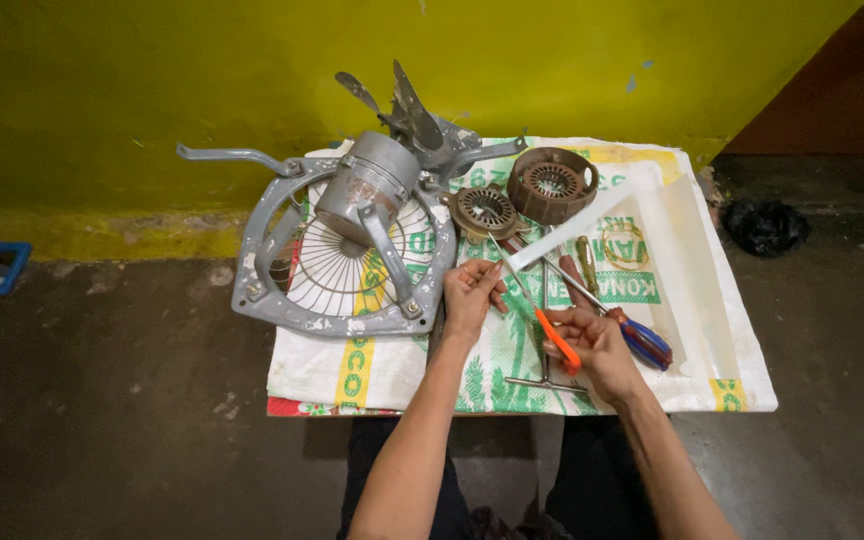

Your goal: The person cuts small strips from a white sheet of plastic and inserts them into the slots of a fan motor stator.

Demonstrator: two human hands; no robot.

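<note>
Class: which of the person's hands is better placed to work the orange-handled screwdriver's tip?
Right, probably: the right hand grips the orange-handled screwdriver, while the left hand only pinches near its tip.

One fan frame (342,270), two round motor parts (552,185) (both rusty), three screwdrivers (558,340).

Bare forearms, no sleeves; dark trousers below.
</note>
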